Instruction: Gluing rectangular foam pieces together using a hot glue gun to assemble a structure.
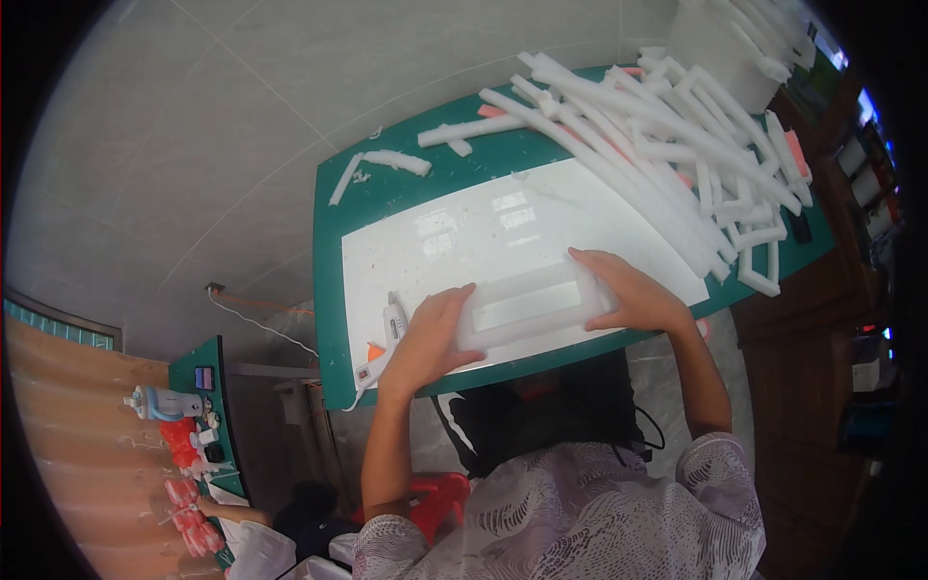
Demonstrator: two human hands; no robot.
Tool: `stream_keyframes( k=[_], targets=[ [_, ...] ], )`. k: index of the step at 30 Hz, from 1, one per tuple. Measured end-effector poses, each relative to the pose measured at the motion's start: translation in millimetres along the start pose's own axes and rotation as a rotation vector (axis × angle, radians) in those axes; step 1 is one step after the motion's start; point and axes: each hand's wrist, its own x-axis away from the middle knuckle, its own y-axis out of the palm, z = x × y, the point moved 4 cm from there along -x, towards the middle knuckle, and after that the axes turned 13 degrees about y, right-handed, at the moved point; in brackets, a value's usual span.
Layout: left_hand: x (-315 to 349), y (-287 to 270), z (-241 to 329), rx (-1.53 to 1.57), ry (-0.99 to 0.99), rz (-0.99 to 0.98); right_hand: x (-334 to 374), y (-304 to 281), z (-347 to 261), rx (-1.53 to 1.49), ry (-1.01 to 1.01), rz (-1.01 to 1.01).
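Observation:
A white foam frame [535, 329], rectangular with an open middle, is between my two hands over the near part of a glossy white board [454, 232]. My left hand [430, 333] grips its left end, thumb at the near side and fingers at the far side. Around the right end is my right hand [638, 295], fingers curved along the outer edge and thumb on the near corner. Beside my left hand lies a white glue gun [394, 319], its handle partly hidden behind the hand. Whether the frame touches the board I cannot tell.
The board rests on a green table [332, 290]. A heap of white foam strips [648, 145] and frames covers the far right, with some pink pieces. Foam scraps [396, 161] lie far left. Another person's arm [237, 510] shows at a second table, lower left. A red stool [440, 503] stands below.

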Motion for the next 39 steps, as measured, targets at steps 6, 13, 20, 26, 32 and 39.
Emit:
stream_keyframes(
  k=[6, 13, 20, 26, 32, 39],
  targets=[
    [-1.8, 0.3, -1.4, -0.029, -0.005, -0.011, -0.8, -1.8, -3.0, 0.014, -0.001, -0.014],
    [-4.0, 0.3, -4.0, -0.003, -0.038, -0.034, -1.7, -2.5, -4.5, 0.022, 0.008, 0.002],
    [-1.7, 3.3, -5.3, -0.007, 0.005, 0.000, 0.6, -1.3, -1.2, -0.025, 0.003, 0.020],
    [6.4, 1.7, -1.3, -0.007, -0.022, 0.041, 5.7, 0.3, -4.0, -0.102, -0.057, 0.050],
    [8.0, -2.7, 3.6, -0.028, -0.049, 0.003, 4.2, 3.2, 6.2, -0.085, -0.019, 0.020],
    [9.0, -2.9, -1.5, 0.054, -0.001, 0.052, 5.6, 0.5, -4.0, -0.099, -0.030, 0.013]
  ],
)
